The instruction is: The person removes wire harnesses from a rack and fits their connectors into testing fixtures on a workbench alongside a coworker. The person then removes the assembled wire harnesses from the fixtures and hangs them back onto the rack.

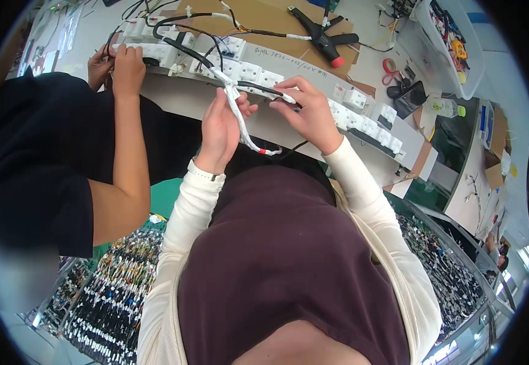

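Wire harness (230, 91) is held at the fixture board's (331, 78) front edge: taped junction held loosely in left hand (221, 125), black branch pinched in right hand (313, 115), hands apart. Branch positioning seems underway; steady junction support is called for next. Cardboard (270, 48) and tool bin (472, 61) are carried by tabletop (365, 18); co-worker (33, 140) at left.

The left hand (219, 129) cups a white-taped harness (238, 115); the right hand (314, 117) pinches its black branch (258, 87). Beyond, a black tool (322, 41) lies on cardboard (264, 15). A co-worker's hands (129, 71) are at white sockets (162, 53) leftward.
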Demonstrator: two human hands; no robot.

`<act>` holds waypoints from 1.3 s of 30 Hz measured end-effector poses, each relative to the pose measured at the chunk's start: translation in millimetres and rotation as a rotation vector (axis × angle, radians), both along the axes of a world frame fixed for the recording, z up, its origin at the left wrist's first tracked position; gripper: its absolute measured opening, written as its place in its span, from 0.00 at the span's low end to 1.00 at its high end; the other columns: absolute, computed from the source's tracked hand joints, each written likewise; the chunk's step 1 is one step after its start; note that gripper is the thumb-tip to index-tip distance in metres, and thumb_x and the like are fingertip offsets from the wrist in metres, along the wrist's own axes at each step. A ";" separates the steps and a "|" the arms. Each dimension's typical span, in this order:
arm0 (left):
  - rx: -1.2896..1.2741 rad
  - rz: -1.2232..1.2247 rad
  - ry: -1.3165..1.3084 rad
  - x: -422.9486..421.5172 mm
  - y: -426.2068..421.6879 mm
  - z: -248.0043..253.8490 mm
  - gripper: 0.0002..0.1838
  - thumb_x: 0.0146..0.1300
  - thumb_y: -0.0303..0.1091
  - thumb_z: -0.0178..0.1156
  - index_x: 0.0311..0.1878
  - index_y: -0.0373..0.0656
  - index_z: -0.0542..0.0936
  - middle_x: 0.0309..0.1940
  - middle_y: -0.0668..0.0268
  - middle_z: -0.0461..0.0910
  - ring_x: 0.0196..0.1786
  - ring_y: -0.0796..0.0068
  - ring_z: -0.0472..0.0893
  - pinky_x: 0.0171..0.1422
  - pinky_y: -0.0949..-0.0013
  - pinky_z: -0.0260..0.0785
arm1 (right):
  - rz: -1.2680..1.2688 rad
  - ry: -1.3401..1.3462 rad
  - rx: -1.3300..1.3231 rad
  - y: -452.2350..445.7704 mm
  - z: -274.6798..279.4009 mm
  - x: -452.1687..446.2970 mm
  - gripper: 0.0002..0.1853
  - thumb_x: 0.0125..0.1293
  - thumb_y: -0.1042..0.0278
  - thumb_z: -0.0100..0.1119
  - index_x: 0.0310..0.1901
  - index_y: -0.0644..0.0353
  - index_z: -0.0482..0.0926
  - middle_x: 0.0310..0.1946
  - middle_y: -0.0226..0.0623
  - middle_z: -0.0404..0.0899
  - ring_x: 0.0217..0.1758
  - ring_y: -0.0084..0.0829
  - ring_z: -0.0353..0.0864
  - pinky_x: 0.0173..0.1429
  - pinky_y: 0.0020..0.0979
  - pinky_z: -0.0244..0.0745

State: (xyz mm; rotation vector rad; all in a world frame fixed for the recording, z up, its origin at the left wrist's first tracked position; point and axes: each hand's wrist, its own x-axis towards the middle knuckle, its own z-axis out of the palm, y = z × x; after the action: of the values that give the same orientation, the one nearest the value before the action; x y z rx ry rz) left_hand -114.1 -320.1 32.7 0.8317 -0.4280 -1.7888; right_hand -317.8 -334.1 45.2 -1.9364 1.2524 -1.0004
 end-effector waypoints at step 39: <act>-0.510 -0.655 -1.908 -19.6 -87.3 54.9 0.14 0.53 0.34 0.68 0.34 0.35 0.76 0.26 0.51 0.82 0.35 0.42 0.83 0.37 0.50 0.76 | -0.264 0.202 0.017 -22.2 11.7 12.9 0.16 0.45 0.69 0.77 0.33 0.59 0.77 0.39 0.36 0.78 0.44 0.40 0.75 0.50 0.43 0.69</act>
State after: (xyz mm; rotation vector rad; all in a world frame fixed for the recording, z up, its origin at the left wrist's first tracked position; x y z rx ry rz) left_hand -133.8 -407.4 87.5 1.9142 -2.4076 -0.6617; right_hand -304.9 -356.3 56.8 -1.9306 1.6594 -0.9330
